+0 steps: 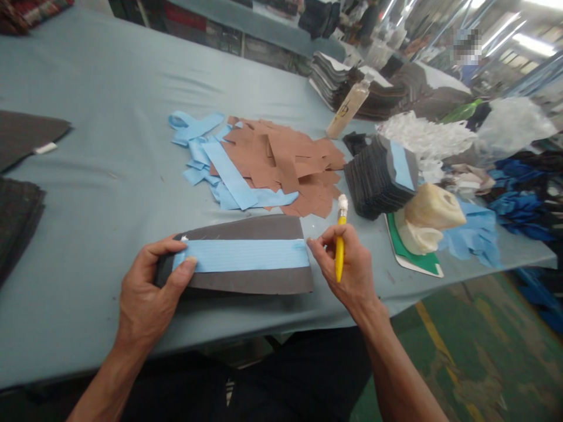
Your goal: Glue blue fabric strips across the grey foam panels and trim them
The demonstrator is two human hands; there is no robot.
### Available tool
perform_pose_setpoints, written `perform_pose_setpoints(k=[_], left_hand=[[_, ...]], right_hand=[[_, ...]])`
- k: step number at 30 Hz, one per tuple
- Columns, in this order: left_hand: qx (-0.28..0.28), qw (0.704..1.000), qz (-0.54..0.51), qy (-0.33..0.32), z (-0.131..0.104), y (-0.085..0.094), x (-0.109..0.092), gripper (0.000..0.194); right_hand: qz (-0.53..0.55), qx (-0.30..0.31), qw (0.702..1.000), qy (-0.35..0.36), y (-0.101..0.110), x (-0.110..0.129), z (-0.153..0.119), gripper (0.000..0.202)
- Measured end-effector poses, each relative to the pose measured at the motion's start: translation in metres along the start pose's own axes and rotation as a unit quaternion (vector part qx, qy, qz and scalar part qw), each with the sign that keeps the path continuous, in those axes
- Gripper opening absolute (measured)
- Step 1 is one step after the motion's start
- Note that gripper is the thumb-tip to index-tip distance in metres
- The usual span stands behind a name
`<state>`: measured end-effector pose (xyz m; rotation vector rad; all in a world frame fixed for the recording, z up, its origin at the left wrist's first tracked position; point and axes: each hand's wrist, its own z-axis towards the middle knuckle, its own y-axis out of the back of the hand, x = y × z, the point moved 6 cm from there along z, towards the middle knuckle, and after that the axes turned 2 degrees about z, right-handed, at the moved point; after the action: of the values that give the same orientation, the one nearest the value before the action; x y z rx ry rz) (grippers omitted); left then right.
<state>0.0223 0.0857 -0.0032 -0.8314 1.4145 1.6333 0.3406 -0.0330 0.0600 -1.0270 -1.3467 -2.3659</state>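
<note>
A dark grey fabric piece lies near the table's front edge, with a light blue strip running along its middle. My left hand grips its left end, thumb on the blue strip. Close to the right end of the piece is my right hand, its fingers closed round a yellow brush with a whitish tip pointing away from me. Behind the piece lie a heap of brown cut pieces and loose light blue strips.
Right of the brown heap stands a dark fabric stack, beside a cream-coloured container on a green board. A bottle leans behind. Dark fabric lies at the left edge of the table.
</note>
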Motion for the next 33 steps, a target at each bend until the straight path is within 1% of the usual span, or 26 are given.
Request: perform_pose_setpoints(k=[5, 13, 20, 26, 30, 33], left_hand=[[-0.001, 1.000, 0.004, 0.002, 0.000, 0.001, 0.002, 0.039], [0.000, 1.000, 0.002, 0.002, 0.000, 0.001, 0.000, 0.039], [0.002, 1.000, 0.008, 0.006, 0.001, 0.002, 0.003, 0.040], [0.005, 1.000, -0.002, 0.004, 0.000, 0.000, 0.002, 0.038], [0.007, 1.000, -0.001, 0.002, -0.001, 0.000, 0.002, 0.033], [0.008, 1.000, 0.003, 0.005, -0.002, 0.000, 0.002, 0.031]], right_hand=[[0.004, 0.042, 0.999, 0.011, -0.004, 0.005, -0.004, 0.024], [-0.056, 0.052, 0.997, 0.029, -0.012, 0.005, -0.006, 0.031], [-0.081, 0.029, 0.996, 0.022, -0.012, 0.001, 0.002, 0.035], [-0.097, 0.024, 0.995, 0.026, -0.012, -0.002, 0.009, 0.038], [-0.103, -0.003, 0.994, 0.023, -0.006, -0.005, 0.013, 0.040], [-0.082, -0.020, 0.996, 0.009, -0.001, -0.006, 0.014, 0.039]])
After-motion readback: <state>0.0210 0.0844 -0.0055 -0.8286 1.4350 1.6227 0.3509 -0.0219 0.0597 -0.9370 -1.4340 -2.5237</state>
